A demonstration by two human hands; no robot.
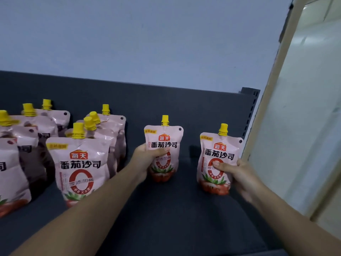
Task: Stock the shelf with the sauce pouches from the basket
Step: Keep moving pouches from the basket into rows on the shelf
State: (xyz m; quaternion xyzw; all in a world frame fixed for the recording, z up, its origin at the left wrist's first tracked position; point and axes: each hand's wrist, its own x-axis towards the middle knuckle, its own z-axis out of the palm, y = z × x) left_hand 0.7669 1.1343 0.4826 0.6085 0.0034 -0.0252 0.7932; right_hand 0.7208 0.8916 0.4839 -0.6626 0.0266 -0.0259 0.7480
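Dark shelf [175, 215], both forearms reaching in. Right hand [239, 174] wrapped around right pouch [219, 150], which is upright near the shelf's right end. Left hand [143, 161] grips middle pouch [163, 139], upright, slightly farther back. Stocked pouches [81, 163] in rows at left. Pale wall [147, 43] behind.

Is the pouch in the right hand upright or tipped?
Upright: the pouch in the right hand stands base down, yellow cap on top.
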